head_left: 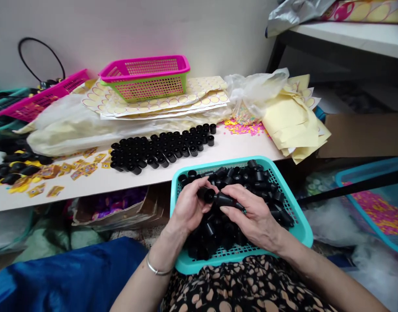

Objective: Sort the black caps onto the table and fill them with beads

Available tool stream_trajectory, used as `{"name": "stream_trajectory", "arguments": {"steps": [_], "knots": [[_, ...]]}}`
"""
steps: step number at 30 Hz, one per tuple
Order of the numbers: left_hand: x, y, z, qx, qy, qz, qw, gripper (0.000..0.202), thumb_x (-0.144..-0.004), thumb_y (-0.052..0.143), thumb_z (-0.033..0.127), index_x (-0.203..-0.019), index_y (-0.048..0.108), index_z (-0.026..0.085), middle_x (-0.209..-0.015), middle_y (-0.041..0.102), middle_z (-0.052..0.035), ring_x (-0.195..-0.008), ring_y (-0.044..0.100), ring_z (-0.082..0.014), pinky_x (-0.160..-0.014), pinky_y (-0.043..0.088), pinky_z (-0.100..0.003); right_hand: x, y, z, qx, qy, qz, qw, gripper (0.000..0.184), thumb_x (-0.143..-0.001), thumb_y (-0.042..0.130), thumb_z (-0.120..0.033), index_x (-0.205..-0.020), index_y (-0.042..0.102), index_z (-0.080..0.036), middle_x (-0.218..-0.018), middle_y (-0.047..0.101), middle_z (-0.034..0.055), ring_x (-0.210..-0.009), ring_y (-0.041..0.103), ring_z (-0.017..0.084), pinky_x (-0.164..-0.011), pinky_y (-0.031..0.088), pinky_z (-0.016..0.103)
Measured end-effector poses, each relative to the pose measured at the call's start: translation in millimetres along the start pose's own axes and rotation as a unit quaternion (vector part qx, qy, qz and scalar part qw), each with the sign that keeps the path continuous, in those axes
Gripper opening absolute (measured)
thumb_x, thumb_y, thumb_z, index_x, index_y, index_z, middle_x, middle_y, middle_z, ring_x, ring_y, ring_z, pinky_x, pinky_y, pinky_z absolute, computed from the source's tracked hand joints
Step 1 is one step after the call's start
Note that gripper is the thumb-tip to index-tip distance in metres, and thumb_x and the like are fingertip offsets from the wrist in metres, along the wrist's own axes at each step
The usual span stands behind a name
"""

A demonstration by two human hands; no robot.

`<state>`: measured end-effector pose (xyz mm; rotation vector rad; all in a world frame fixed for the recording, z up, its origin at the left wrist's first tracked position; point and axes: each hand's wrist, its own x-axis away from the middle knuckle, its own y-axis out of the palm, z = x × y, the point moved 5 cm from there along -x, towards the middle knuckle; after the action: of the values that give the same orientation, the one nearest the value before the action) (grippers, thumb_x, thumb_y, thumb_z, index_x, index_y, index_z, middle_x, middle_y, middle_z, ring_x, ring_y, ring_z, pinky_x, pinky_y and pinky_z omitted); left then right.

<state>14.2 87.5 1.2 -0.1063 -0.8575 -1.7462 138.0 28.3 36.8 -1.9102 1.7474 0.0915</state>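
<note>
Holding an open-ended black piece close to a second black piece over a turquoise basket

Grips the open-ended black piece in the left hand, at the centre of the frame, with fingers clamped around it and its opening turned to the right. Pinches the second black piece between thumb and fingers of the right hand, just right of centre, with its end close to that opening; cannot tell contact from a narrow gap. Has loose black pieces heaped in the basket below, at the lower centre. Wears a silver bangle on the left wrist.

Has close rows of black caps on the white tabletop, left of centre, with small yellow packets farther left. Shows a pink basket nested in a green basket at the upper centre, on printed sheets.
</note>
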Motion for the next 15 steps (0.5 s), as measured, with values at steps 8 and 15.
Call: {"name": "stream_trajectory", "arguments": {"steps": [8,15], "knots": [[0.8,3.3,-2.4,-0.085,0.104,0.044,0.990,0.027,-0.073,0.068,0.037,-0.069,0.052,0.015,-0.065,0.056,0.0008,-0.049,0.040,-0.0049,-0.036,0.022,-0.014,6.3,-3.3,1.9,0.091,-0.029,0.005,0.995,0.031,-0.086,0.051,-0.009,-0.116,0.052,-0.018,-0.108,0.058,0.0089,-0.102,0.055,0.018,-0.089,0.049,0.033],[-0.5,-0.2,-3.5,-0.137,0.139,0.060,0.979,0.029,-0.075,0.066,0.043,-0.071,0.054,0.016,-0.067,0.051,0.0034,-0.053,0.038,-0.0050,-0.042,0.027,-0.015,10.6,-0.3,2.9,0.185,-0.072,0.015,0.980,0.037,-0.088,0.050,-0.012,-0.124,0.047,-0.019,-0.113,0.059,0.0114,-0.106,0.057,0.023,-0.091,0.051,0.041]]}}
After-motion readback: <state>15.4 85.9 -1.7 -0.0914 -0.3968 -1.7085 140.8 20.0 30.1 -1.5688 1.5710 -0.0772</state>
